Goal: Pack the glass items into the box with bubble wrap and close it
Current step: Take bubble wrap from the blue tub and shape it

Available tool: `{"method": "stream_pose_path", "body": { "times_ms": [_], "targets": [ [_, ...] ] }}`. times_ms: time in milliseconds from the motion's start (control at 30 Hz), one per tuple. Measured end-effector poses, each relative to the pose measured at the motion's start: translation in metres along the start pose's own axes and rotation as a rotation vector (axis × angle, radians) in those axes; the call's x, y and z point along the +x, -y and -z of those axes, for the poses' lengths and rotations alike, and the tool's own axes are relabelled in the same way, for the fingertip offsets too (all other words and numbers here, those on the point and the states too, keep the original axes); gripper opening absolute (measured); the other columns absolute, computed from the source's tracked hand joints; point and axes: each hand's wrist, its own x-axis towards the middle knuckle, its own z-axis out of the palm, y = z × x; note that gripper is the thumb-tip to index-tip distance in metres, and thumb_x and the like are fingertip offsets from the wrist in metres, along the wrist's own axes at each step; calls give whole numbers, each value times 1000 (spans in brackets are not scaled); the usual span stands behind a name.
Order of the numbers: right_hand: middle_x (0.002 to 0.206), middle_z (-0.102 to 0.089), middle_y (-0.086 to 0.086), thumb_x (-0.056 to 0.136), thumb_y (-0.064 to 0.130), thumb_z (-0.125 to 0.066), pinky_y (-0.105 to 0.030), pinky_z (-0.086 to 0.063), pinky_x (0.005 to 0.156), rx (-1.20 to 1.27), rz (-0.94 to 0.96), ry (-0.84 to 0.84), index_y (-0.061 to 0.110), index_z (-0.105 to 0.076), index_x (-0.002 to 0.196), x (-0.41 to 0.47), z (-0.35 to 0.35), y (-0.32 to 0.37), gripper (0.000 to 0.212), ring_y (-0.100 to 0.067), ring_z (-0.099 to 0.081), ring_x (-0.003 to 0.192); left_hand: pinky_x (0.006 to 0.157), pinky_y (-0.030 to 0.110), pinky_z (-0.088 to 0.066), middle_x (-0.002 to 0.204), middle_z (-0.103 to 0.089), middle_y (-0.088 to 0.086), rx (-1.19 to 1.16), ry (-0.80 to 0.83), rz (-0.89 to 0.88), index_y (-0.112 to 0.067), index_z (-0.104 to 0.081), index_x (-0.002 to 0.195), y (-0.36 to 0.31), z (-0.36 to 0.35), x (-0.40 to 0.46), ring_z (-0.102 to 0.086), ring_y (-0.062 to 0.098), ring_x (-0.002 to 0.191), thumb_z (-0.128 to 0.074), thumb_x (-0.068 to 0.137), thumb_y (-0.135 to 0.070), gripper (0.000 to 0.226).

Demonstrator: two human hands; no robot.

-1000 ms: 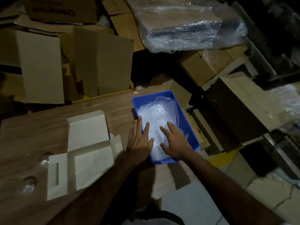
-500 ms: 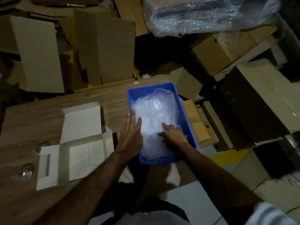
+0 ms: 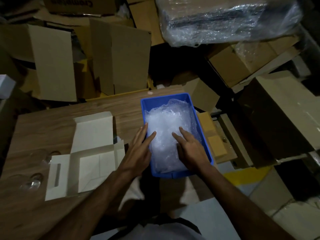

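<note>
Over blue bin (image 3: pixel 200 118), left hand (image 3: pixel 138 149), right hand (image 3: pixel 192 151), fingers flat on bubble wrap (image 3: pixel 166 122)

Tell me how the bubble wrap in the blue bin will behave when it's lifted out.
The bubble wrap looks crumpled and thin, so it is probably floppy and light. It will likely sag between the left hand and right hand. Its glossy film may be slippery.

Wood table (image 3: pixel 43 122) w/ blue bin (image 3: pixel 204 135), open white box (image 3: pixel 90 153), glass items (image 3: pixel 33 182).
</note>
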Motion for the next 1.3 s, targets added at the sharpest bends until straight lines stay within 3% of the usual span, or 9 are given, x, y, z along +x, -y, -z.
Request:
{"method": "stream_pose_path", "body": {
  "times_ms": [133,333,500,667,767,833,1000,1133,1300],
  "targets": [
    [157,-42,-12,101,32,-40,-41,-47,104,56,-3,-113,21,-52,146,-5,13,24,48,-30,-48,137,126,48,-13,170,-1,5,-34,8,-82,-29,-17,161,0,17,-19,3,23,157,-70,80,-13,98],
    [159,-40,0,103,33,-40,-31,-46,106,175,36,-241,28,-45,151,-3,35,74,48,-13,-42,142,128,35,-1,170,10,0,-131,72,14,-26,0,162,-20,20,-19,13,10,155,-66,76,-75,119],
    [154,-47,0,103,31,-41,-32,-52,100,154,113,-291,28,-47,150,4,48,106,47,-12,-47,139,125,42,-25,160,-17,-34,-401,-220,103,-39,-44,147,-22,59,-9,-16,0,152,-45,106,-36,41],
    [154,-47,6,104,37,-36,-23,-46,104,212,173,-304,31,-45,150,12,45,138,47,-6,-48,136,121,36,-33,161,-29,-22,-458,-206,148,-39,-45,148,-1,108,-49,-26,-5,147,-55,100,-18,53],
    [151,-50,7,103,37,-38,-24,-51,99,248,210,-311,31,-50,147,20,40,161,46,-5,-52,132,112,5,-25,166,-11,-21,-446,-74,74,-45,-24,155,-13,119,-79,-15,-10,148,-73,80,-62,91],
    [147,-54,6,102,37,-38,-26,-56,91,229,257,-314,31,-54,144,25,37,174,45,-7,-57,126,113,10,-26,166,1,-24,-318,-83,109,-55,-14,152,-16,116,-82,-9,-9,150,-76,70,-72,104],
    [125,-61,2,102,35,-43,-30,-57,60,67,455,-296,28,-52,144,40,35,185,44,-12,-64,91,102,8,-42,156,-39,-18,-384,-579,299,-34,-66,121,-3,139,-68,-38,-8,137,-57,102,-23,24],
    [109,-57,0,100,45,-52,-26,-52,55,8,606,-216,23,-52,145,48,29,192,50,-11,-58,74,111,16,-38,148,-51,-7,-172,-673,152,-14,-67,113,23,172,-92,-44,-1,137,-49,105,-15,20],
    [111,-55,7,90,26,-69,-30,-56,70,159,554,-69,22,-65,122,48,15,202,33,-7,-58,92,109,34,-46,144,-57,1,-159,-646,66,-7,-60,119,46,190,-116,-51,13,136,-42,103,-20,27]
  ]
}}
